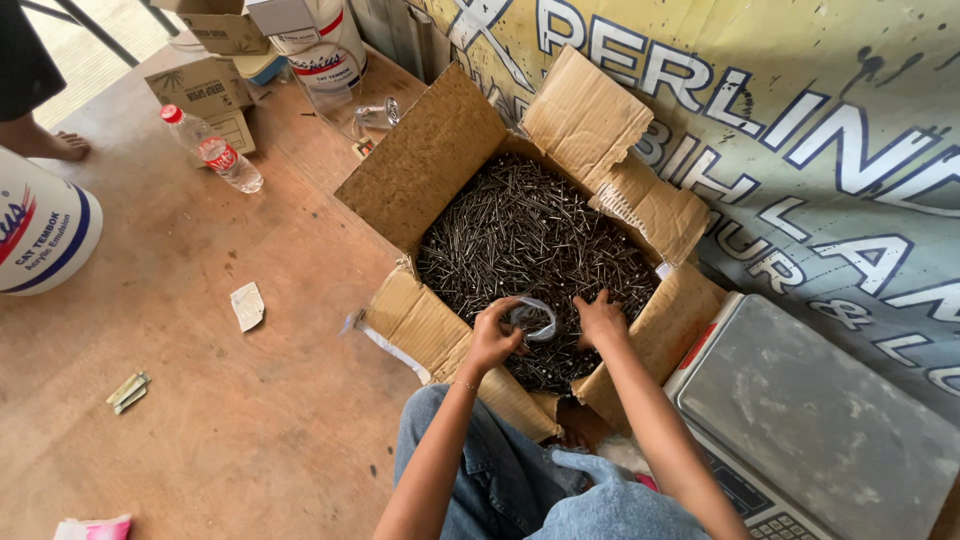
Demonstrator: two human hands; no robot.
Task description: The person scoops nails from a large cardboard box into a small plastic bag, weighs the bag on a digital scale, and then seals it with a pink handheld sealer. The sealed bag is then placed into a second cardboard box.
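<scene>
Over the open cardboard box, both hands work at its near edge. Box: brown, four flaps splayed outward, filled with a heap of dark nails. Left hand: fingers curled, pinching the rim of a small clear plastic bag held just above the nails near the box's front. Bag mouth appears open; contents cannot be told. Right hand: just right of the bag, fingers bent down and resting on or in the nails; whether it has closed on any nails cannot be told. A thin bracelet sits at the left wrist. Person's knees in blue jeans lie directly in front of the box.

Right of the box, touching its front-right flap: a grey weighing scale with a flat dusty platform and a keypad at its near edge. Left of the box on the wooden floor: a scrap of white paper, and farther off a plastic water bottle with red cap, lying on its side. Behind the box: a printed banner. Far left of the box: a white paint bucket, and another person's bare foot at the floor's edge.
</scene>
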